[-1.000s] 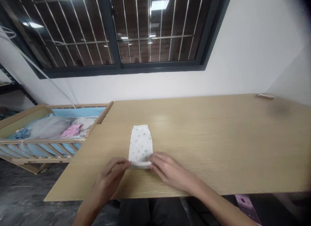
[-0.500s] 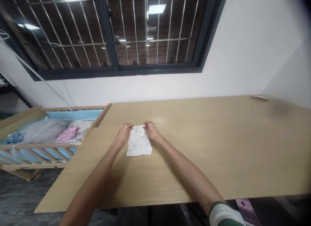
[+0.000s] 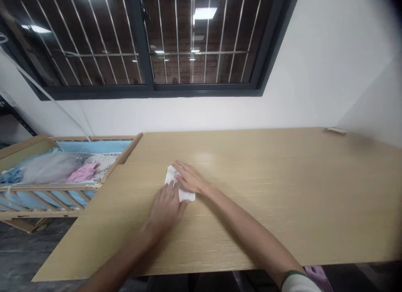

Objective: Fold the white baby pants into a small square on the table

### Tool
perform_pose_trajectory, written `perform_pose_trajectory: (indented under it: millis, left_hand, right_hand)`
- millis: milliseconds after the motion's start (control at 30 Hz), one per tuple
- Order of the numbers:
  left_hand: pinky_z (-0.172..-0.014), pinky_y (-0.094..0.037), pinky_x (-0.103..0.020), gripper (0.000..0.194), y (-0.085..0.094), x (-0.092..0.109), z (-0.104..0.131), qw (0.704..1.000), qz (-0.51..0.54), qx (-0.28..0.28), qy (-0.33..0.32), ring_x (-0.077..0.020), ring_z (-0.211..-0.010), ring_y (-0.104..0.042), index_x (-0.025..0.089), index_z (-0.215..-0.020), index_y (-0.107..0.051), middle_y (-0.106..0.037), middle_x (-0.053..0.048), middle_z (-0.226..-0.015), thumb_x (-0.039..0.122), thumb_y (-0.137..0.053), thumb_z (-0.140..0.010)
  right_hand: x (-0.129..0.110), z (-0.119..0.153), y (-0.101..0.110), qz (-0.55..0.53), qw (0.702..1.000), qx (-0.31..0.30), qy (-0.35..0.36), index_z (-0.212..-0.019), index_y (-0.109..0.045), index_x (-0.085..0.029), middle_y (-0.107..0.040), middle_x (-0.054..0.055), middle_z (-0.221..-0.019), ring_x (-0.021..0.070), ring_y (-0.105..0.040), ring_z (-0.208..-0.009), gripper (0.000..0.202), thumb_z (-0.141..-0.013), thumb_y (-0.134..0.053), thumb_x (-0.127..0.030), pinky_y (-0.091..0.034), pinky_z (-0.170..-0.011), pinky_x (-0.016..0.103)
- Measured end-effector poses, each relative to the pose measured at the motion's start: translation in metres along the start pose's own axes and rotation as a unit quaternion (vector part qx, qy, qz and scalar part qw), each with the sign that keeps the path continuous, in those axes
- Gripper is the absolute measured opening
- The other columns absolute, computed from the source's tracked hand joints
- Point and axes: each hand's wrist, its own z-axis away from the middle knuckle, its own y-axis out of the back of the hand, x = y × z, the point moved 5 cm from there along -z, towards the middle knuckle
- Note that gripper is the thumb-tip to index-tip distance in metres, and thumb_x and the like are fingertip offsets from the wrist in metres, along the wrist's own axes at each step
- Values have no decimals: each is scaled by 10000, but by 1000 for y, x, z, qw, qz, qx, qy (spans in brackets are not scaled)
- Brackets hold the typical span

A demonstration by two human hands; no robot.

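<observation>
Two hands, the left hand (image 3: 166, 206) and the right hand (image 3: 191, 179), have their fingers out long, a bit spread, pinching nothing that I can see. To smooth the cloth (image 3: 186, 195) well, it looks best to press softly with flat fingers and hold one side so nothing slides. It lies under both hands: left fingers on its near left part, right fingers on its far right part. White bits peek out between. Below is the table (image 3: 266, 191); a crib (image 3: 50, 186) stands to the left.
</observation>
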Motion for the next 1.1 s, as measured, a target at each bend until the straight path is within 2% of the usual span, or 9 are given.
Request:
perform_pose_trajectory:
  millis: [67, 167, 267, 367, 633, 767, 867, 1033, 1100]
  left_hand:
    - [-1111, -384, -568, 724, -2, 23, 39, 999, -36, 1, -14, -436, -1406, -417, 21, -1430, -501, -480, -281, -1494, 575, -441, -968]
    - [-1094, -399, -581, 712, -11, 37, 70, 996, -75, -38, 3, -437, -1334, -506, -9, -1310, -614, -601, -304, -1350, 589, -422, -973]
    - [-1072, -417, -591, 664, -18, 37, 74, 992, -99, -71, 13, -422, -1206, -608, 0, -1186, -703, -682, -292, -1211, 555, -392, -994]
    - [-1078, -417, -591, 649, -16, 36, 70, 992, -114, -58, 18, -420, -1233, -589, 14, -1217, -696, -662, -281, -1263, 545, -398, -991]
    - [-1088, -409, -604, 722, -19, 31, 69, 998, -35, -11, 41, -469, -1426, -386, 20, -1428, -532, -480, -287, -1497, 564, -425, -965]
    - [-1093, -399, -628, 702, -21, 28, 70, 999, -14, 6, 41, -454, -1449, -362, 103, -1490, -481, -435, -244, -1553, 570, -411, -970]
    - [-1101, -397, -618, 715, -21, 27, 70, 999, -17, -2, 38, -457, -1451, -360, 85, -1488, -478, -426, -257, -1554, 576, -417, -972]
    - [-1112, -393, -601, 729, -23, 27, 71, 999, -21, -9, 36, -453, -1452, -363, 76, -1481, -476, -431, -264, -1547, 593, -430, -969]
    - [-1108, -404, -592, 696, -23, 22, 71, 999, -25, -7, 27, -436, -1443, -389, 95, -1472, -485, -452, -252, -1536, 577, -444, -972]
  right_hand:
    - [-30, 7, -10, -30, 993, -80, 79, -1570, -377, -229, -323, 85, -1652, 224, -251, -1537, 527, -1080, -350, -422, -228, -1242, 417]
    - [-61, 18, -32, -64, 971, -179, 145, -1601, -324, -245, -242, 46, -1683, 185, -167, -1563, 549, -1088, -327, -440, -151, -1268, 380]
    - [-69, 26, -53, -76, 958, -238, 143, -1609, -307, -219, -211, 53, -1687, 172, -132, -1569, 576, -1090, -296, -468, -91, -1276, 353]
    - [-61, 25, -62, -87, 955, -257, 124, -1614, -291, -203, -194, 64, -1687, 178, -128, -1570, 602, -1090, -268, -497, -83, -1277, 359]
    - [-4, -2, -60, -44, 977, -201, 52, -1591, -349, -296, -269, 13, -1670, 177, -179, -1561, 577, -1065, -346, -533, -104, -1274, 373]
    - [28, -21, -52, -34, 986, -163, 20, -1548, -437, -306, -325, -4, -1645, 182, -228, -1548, 528, -1051, -433, -481, -139, -1273, 385]
    - [48, -34, -47, -32, 991, -131, 11, -1527, -468, -307, -353, 4, -1634, 188, -268, -1536, 508, -1040, -465, -451, -162, -1268, 396]
    - [67, -41, -48, 14, 994, -99, -33, -1576, -379, -216, -294, 69, -1663, 195, -210, -1554, 549, -1067, -357, -421, -115, -1268, 412]
    - [67, -36, -41, 23, 997, -50, -51, -1582, -349, -164, -271, 110, -1670, 214, -190, -1556, 567, -1074, -316, -415, -131, -1259, 428]
